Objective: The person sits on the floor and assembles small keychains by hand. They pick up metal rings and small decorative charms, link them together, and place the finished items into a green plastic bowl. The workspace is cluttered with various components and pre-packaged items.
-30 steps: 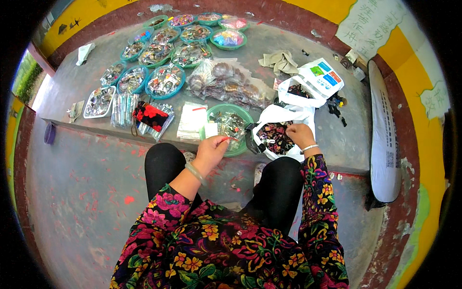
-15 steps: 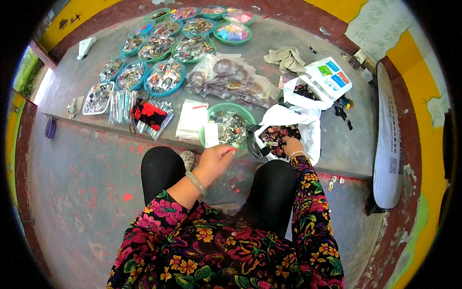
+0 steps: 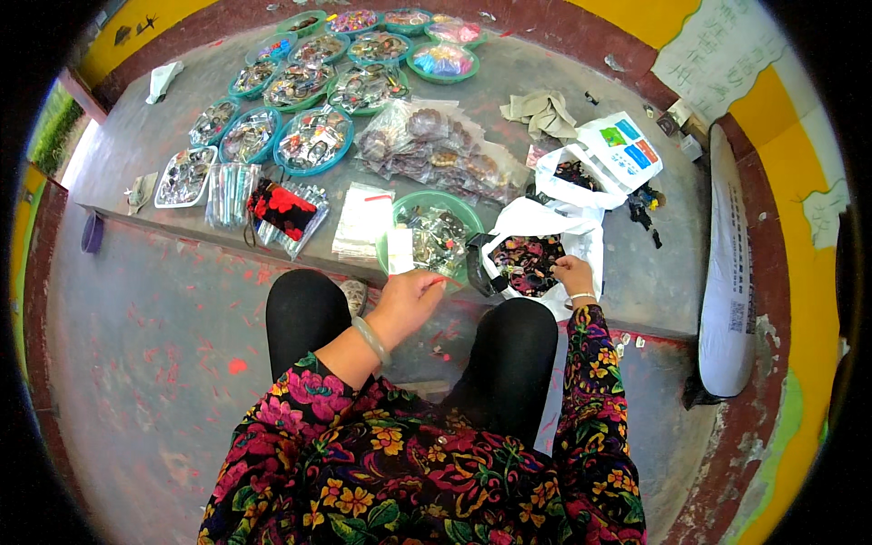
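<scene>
My left hand [image 3: 407,302] is closed in a pinch, with a thin red strip [image 3: 449,281] poking out from its fingertips. It is at the near edge of a green basin [image 3: 474,218] filled with small packets in clear plastic [image 3: 440,238]. To its right, an open white plastic bag [image 3: 589,245] holds dark, flower-patterned cloth [image 3: 525,252] with small pale pieces on top. My right hand [image 3: 574,275] is at the right side of that bag's mouth, fingers bent together over the cloth. Whatever its fingertips hold is too small to make out.
Behind are several basins of packets [image 3: 313,143] and a heap of clear bags with brownish rings [image 3: 436,150]. Left of the green basin are white cards [image 3: 361,222] and a red-and-black pouch [image 3: 283,211]. Another white bag [image 3: 618,150] stands behind; a long wrapped board [image 3: 729,263] is at right.
My right hand has shifted right, from over the middle of the cloth to the bag's right side. My left hand keeps its pinch on the red strip, nearly unmoved.
</scene>
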Tool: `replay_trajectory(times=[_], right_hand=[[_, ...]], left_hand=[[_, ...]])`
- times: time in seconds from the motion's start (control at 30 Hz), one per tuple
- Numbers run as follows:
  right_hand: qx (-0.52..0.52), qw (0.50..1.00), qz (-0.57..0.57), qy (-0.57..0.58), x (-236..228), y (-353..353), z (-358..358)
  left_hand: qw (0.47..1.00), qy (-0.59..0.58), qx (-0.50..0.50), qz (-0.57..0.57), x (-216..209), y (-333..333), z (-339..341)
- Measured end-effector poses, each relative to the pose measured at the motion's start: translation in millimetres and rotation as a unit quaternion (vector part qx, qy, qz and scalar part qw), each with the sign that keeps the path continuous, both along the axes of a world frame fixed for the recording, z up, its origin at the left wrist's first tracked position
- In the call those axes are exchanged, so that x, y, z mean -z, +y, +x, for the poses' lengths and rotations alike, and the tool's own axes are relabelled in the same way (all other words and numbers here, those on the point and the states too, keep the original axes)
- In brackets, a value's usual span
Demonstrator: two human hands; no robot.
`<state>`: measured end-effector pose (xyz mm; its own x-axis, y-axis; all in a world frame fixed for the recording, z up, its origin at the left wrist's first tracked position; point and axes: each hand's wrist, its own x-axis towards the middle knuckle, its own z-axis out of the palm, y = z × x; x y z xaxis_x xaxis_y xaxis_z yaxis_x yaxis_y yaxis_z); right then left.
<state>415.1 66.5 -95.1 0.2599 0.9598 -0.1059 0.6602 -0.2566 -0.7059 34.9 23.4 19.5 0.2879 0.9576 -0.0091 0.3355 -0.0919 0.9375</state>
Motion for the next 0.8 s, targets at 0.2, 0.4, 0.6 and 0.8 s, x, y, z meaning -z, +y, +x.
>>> replay_trajectory(times=[0.2,0.4,0.6,0.8], right_hand=[[0.051,0.985,0.016,0.164,-48,-6,1],[0.053,0.945,0.126,0.297,-93,-8,-24],[0.08,0.955,0.127,0.255,-86,-12,-20],[0.152,0.901,0.146,0.38,-117,-23,-41]], left_hand=[[0.997,0.053,0.02,0.052,1,0,-2],[0.998,0.055,0.008,0.027,2,-2,-5],[0.997,0.067,0.017,0.026,7,0,-4],[0.997,0.071,0.016,0.034,10,-2,-8]])
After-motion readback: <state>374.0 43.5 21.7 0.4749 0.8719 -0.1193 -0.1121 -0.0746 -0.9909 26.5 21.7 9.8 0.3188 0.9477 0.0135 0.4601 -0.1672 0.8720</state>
